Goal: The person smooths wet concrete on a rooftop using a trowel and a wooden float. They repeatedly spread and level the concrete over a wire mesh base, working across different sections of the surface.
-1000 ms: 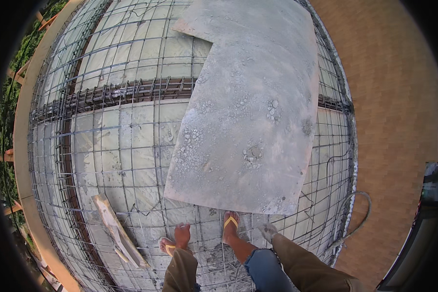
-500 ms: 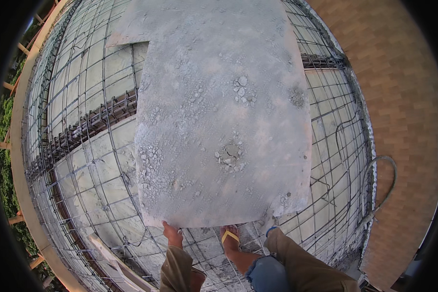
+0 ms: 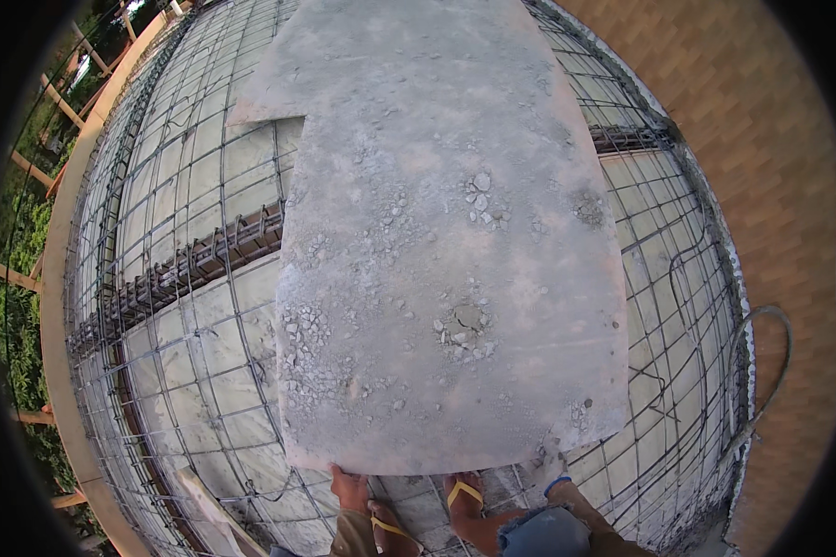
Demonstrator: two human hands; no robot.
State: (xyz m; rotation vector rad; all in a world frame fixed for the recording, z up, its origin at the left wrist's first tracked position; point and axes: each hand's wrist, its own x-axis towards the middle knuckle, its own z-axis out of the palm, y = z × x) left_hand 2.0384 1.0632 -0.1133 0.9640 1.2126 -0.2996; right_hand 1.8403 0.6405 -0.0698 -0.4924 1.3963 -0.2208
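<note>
A large flat board (image 3: 409, 371), coated in grey dust and strewn with crumbled cement, lies across the rebar mesh in front of me. My left hand (image 3: 348, 489) is closed on its near edge, left of the middle, with the thumb by the rim and some fingers hidden. At the near right corner my right hand (image 3: 550, 463), in what looks like a dusty grey glove with a blue cuff, is closed on the board's edge. Its fingers blend into the dust. Several loose cement lumps (image 3: 464, 325) rest on top.
Rebar mesh (image 3: 204, 362) spreads on both sides, with a thicker rebar beam (image 3: 195, 260) at left. A wooden edge board (image 3: 58, 371) borders greenery. Brown tiled surface (image 3: 762, 186) and a bent hose or bar (image 3: 780, 371) lie right. My sandalled feet (image 3: 464, 492) stand among the bars.
The board and mesh sit lower and further right in the picture as my view has shifted. Both hands keep to the near edge. A second sandalled foot has come into sight.
</note>
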